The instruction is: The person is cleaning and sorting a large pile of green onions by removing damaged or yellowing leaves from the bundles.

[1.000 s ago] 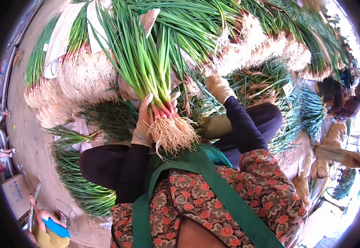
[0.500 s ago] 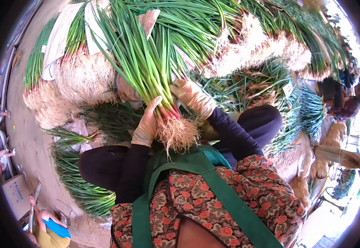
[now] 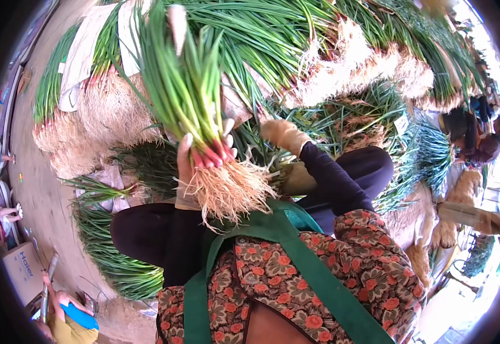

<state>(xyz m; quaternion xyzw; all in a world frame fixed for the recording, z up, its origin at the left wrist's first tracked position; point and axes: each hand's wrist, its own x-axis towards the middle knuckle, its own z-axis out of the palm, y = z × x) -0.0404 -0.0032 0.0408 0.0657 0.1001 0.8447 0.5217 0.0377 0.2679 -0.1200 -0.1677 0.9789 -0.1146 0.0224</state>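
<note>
A bunch of spring onions (image 3: 198,123) with red bulb ends is upright in front of me, its leaves pointing away and its pale roots toward my apron. My left hand (image 3: 185,166), in a thin pale glove, is wrapped around the bunch just above the roots, with fingertips showing on its far side. To the right, apart from the bunch, my gloved right hand (image 3: 286,136) is curled beside the loose leaves. Its fingertips are turned away, and what they hold, if anything, is hidden.
Large piles of spring onions (image 3: 261,40) lie ahead, with bundled roots (image 3: 115,109) at left. Loose trimmed leaves (image 3: 353,120) are at right, and more onions (image 3: 115,246) lie by my left knee. A cardboard box (image 3: 23,272) stands far left; another person (image 3: 482,137) sits far right.
My right hand has left the bunch and moved right and slightly down. The bunch has shifted left in my left hand, with its roots spread wider and its leaves blurred.
</note>
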